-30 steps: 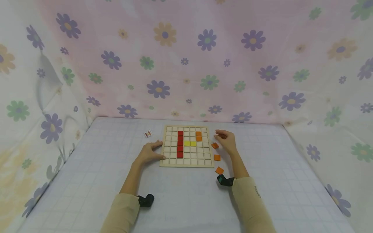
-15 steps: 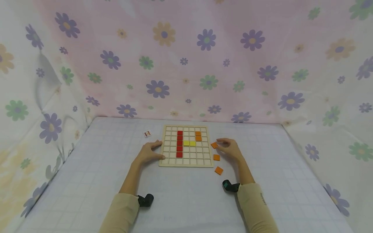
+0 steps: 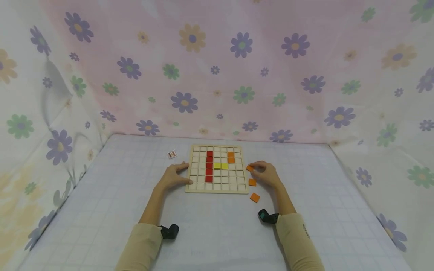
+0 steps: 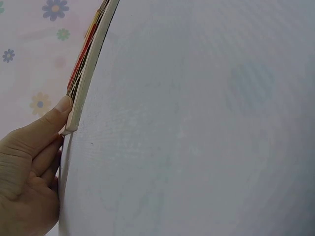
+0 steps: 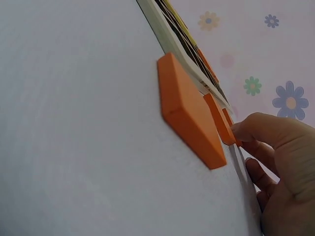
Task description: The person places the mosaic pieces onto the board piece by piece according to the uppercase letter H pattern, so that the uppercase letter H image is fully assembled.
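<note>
A wooden grid board (image 3: 217,191) lies on the table with a column of red tiles (image 3: 209,166), two yellow tiles (image 3: 217,165) and two orange tiles (image 3: 231,154) set in its squares. My left hand (image 3: 171,178) rests at the board's left side, thumb on the rim near the front corner and fingers stretched along the edge. Just off the right side, my right hand (image 3: 268,174) pinches a loose orange tile (image 3: 249,168) between thumb and index finger. Nearer to me lie two more loose orange tiles, a middle one (image 3: 252,182) and a front one (image 3: 255,197).
A small printed card (image 3: 171,154) lies left of the board's far corner. Flowered cloth (image 3: 217,82) hangs behind and on both sides of the white-covered table (image 3: 217,233). Dark wrist cameras sit at both sleeves, such as the right camera (image 3: 268,216).
My right hand has drawn back from beyond the farthest loose orange tile and lowered its thumb and index finger onto it. The left hand has stayed at the board's edge.
</note>
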`<state>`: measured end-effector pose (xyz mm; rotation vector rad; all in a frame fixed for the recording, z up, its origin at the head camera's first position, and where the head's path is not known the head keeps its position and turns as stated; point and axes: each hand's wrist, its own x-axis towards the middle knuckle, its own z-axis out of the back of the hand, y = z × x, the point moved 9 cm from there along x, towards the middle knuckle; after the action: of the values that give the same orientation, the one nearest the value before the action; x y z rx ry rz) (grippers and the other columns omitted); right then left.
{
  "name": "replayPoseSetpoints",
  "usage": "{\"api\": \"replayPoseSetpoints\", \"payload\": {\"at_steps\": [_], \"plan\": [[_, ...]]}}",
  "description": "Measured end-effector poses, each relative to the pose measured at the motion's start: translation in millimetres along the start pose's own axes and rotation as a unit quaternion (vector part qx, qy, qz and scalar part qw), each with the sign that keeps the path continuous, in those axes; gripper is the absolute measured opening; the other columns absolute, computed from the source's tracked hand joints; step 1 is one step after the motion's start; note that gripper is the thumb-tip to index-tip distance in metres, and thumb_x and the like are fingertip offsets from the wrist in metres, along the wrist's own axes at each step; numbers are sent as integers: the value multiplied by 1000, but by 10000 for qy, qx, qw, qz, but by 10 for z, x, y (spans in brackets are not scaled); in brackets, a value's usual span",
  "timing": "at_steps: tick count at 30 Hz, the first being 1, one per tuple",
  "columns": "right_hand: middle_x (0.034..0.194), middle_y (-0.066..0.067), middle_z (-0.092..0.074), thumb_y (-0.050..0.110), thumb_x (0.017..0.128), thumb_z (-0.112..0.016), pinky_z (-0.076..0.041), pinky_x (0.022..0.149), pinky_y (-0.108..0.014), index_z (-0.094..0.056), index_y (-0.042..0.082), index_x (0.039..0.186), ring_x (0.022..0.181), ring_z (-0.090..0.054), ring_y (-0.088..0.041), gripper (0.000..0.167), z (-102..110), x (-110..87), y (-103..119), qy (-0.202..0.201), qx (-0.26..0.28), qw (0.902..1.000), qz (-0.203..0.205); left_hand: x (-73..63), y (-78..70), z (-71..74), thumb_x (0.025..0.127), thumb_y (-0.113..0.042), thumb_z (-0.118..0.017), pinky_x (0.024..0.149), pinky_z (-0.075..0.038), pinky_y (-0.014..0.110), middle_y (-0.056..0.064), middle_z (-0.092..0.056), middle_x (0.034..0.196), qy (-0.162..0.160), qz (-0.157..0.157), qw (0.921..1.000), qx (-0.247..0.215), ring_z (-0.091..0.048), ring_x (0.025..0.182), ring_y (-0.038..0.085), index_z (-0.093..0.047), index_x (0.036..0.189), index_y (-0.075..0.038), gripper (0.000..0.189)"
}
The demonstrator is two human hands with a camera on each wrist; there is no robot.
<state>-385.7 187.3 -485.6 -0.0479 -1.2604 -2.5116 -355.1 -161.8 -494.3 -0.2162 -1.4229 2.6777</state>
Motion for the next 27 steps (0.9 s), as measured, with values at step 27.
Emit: {"api": "replayPoseSetpoints", "payload": {"at_steps": [27], "plan": [[104,-22,-67,3,79,-71,-47,69,-18,-66,-7,108,82,-58,-19,31,92,20,-14,-674,296,9969,-275,0,2,-1,64,-18,-86,115,-19,47,17,-40,144,40,-46,9999,-112,-32,137,32,-53,132,-2,77]]}}
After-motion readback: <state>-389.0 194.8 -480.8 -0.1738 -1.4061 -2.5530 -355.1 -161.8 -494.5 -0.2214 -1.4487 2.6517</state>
